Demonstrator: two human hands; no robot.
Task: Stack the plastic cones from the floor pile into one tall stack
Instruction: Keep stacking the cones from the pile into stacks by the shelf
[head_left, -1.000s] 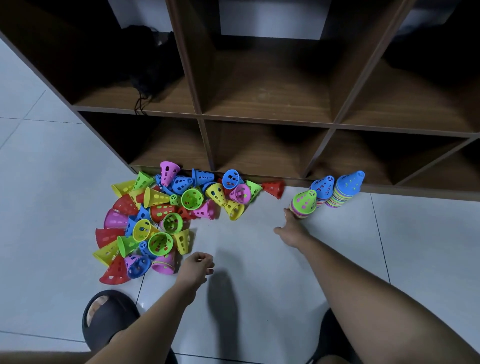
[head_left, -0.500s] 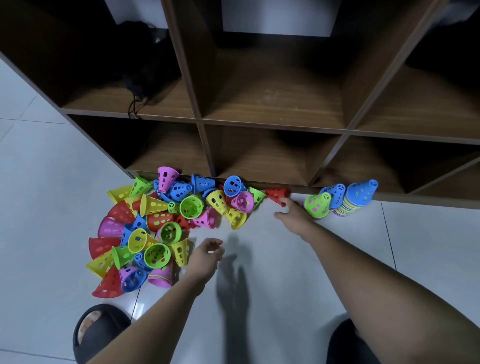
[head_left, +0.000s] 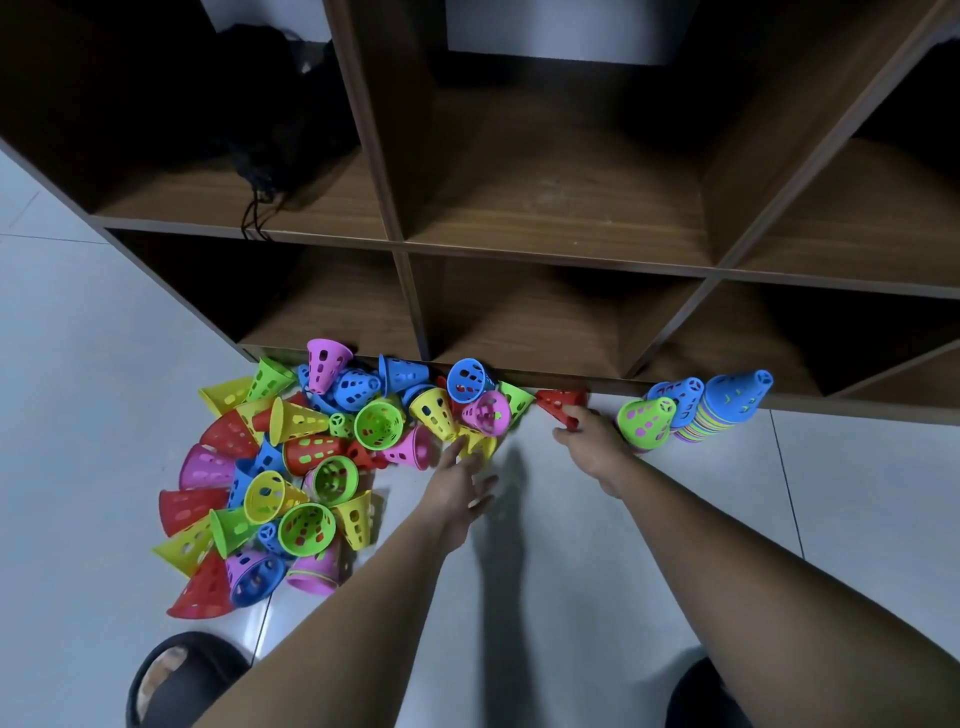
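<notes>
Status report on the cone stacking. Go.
Right hand fingers pinching red cone by the shelf. Left hand open, reaching at the pile. Stacks standing right. Nothing blocking.

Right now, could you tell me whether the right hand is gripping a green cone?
No, the right hand has its fingers on a red cone lying by the foot of the shelf.

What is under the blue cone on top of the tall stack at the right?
Under the blue cone sit the rims of nested cones, yellow, green, purple and pink. Their bodies are covered, so the count cannot be told.
</notes>
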